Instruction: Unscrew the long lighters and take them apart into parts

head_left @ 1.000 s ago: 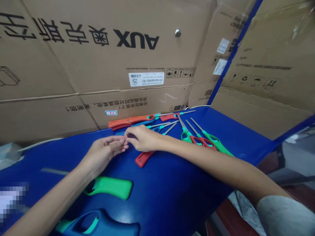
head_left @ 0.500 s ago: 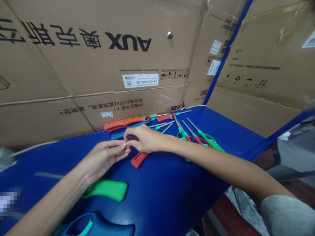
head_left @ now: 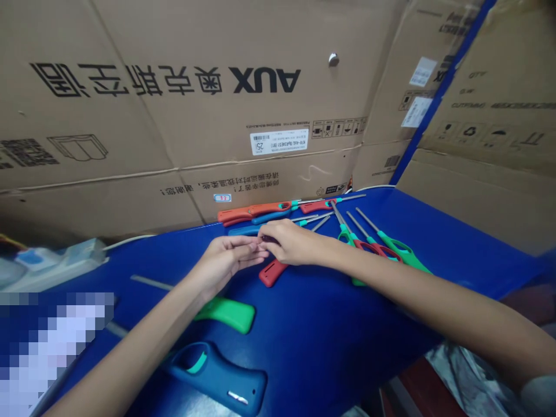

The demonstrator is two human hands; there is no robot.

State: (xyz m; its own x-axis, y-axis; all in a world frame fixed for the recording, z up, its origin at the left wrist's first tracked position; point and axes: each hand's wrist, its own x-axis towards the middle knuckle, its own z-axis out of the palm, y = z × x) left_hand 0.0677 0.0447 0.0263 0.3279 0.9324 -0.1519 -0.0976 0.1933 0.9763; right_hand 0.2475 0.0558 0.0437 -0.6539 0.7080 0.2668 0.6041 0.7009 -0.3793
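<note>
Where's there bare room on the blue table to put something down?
Two bare table patches: one right of the near blue lighter, below the right arm; another between the rightmost green lighter and the right-hand cardboard. It's crowded behind the right hand: lighters lie close together.

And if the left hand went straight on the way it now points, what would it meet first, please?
Most likely the right hand: it lies directly ahead of the left hand, fingertips to fingertips. Whether they touch is hard to tell.
</note>
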